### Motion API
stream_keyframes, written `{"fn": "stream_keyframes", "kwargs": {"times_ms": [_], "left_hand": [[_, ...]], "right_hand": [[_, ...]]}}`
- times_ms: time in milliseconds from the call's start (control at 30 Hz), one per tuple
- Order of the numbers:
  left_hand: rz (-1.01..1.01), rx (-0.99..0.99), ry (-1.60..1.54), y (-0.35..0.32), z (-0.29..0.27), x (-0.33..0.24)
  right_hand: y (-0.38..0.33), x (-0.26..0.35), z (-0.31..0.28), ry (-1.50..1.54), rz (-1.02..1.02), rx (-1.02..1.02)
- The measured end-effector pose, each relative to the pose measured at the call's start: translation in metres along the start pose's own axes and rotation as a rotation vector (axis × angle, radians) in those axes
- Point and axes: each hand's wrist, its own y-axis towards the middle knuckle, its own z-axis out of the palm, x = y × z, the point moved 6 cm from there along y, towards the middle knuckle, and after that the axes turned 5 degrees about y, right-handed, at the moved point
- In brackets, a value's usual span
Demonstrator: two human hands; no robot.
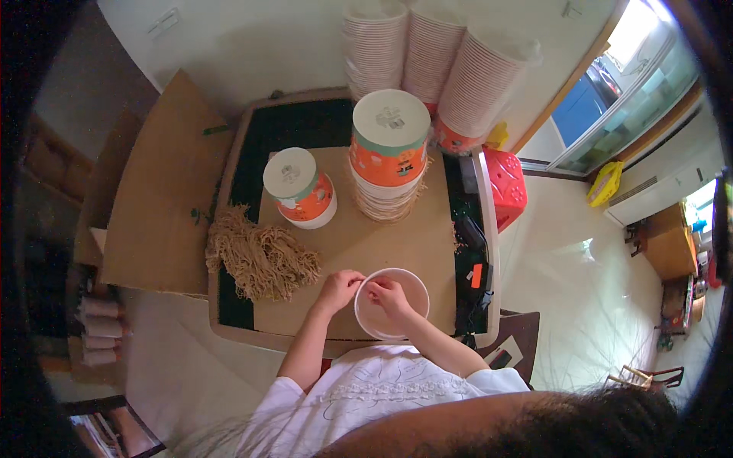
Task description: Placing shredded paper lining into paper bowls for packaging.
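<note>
A white paper bucket [418, 294] stands at the table's near edge, in front of my body, its open mouth facing up. My left hand [340, 291] is at the bucket's left rim from outside, fingers pinched together. My right hand [389, 297] reaches over the rim into the mouth, its fingertips closed against the inner left wall, opposite the left hand's fingertips. Whatever lies between the fingertips is too small to make out. To the left of my left hand lies a loose heap of brown twine [263, 256] in cut lengths.
An upside-down orange, green and white paper bucket [305, 200] stands beyond the twine. Right of it rises a stack of upside-down buckets [388, 164]. Tall bagged bucket stacks [489, 84] stand at the back. Cardboard [164, 191] leans at left; a red plastic stool [505, 187] is at right.
</note>
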Motion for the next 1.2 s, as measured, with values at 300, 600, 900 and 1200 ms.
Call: {"fn": "stream_keyframes", "kwargs": {"times_ms": [300,600,900,1200], "left_hand": [[-0.357,0.138,-0.544,0.000,0.027,0.044],[-0.449,0.448,-0.947,-0.001,0.043,0.042],[-0.396,0.103,-0.846,0.016,0.046,0.027],[-0.349,0.033,-0.859,0.017,0.069,0.026]], "right_hand": [[-0.100,0.054,0.074,-0.829,-0.494,0.367],[-0.075,0.080,0.140,-1.622,-0.518,0.629],[0.023,0.080,0.011,-1.291,-0.245,0.304],[0.018,0.075,-0.019,-0.635,-0.273,0.199]]}}
